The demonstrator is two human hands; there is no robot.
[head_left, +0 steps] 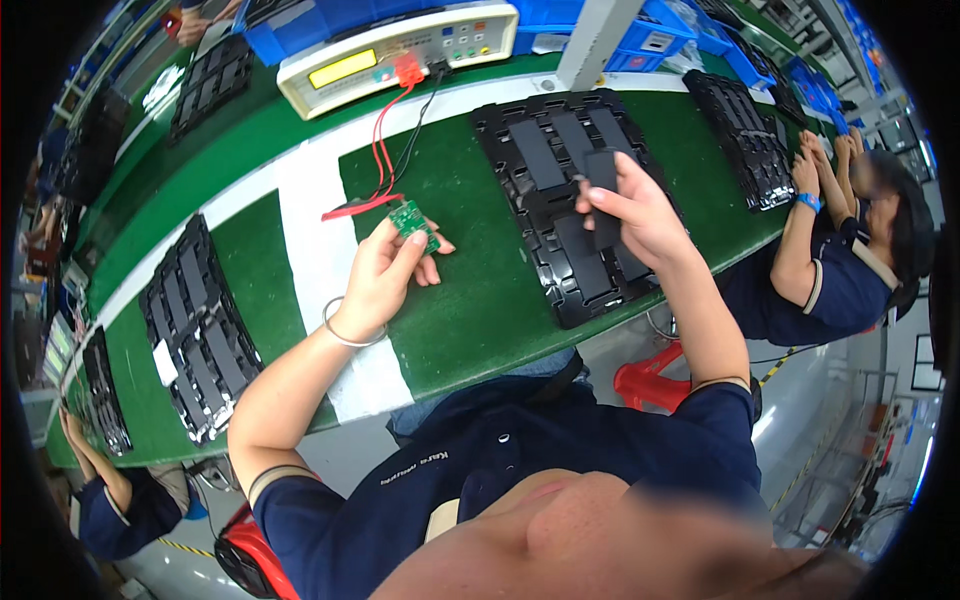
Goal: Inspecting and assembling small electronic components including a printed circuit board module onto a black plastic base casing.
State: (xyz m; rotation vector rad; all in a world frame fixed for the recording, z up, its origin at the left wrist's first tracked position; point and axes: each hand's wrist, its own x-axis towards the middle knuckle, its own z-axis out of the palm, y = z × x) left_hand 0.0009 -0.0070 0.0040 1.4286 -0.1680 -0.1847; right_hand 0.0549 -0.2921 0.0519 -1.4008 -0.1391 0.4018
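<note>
My left hand [390, 258] is closed on a small green circuit board [412, 226], thumb across its face. Red and black test leads [380, 150] run from the tester down to the board's far edge; how they join it cannot be made out. In my right hand [638, 212], pinched between thumb and fingers, is a flat black battery pack [602, 172], raised above the tray. Under that hand lies a black moulded tray [545, 225] with several similar black packs set in its slots.
Behind my hands stands a cream tester [395, 62] with a yellow display. Another black tray [200, 330] with packs lies to the left, and one [742, 140] to the right near a co-worker [840, 230]. Blue bins [640, 40] and a grey post [597, 45] line the far side.
</note>
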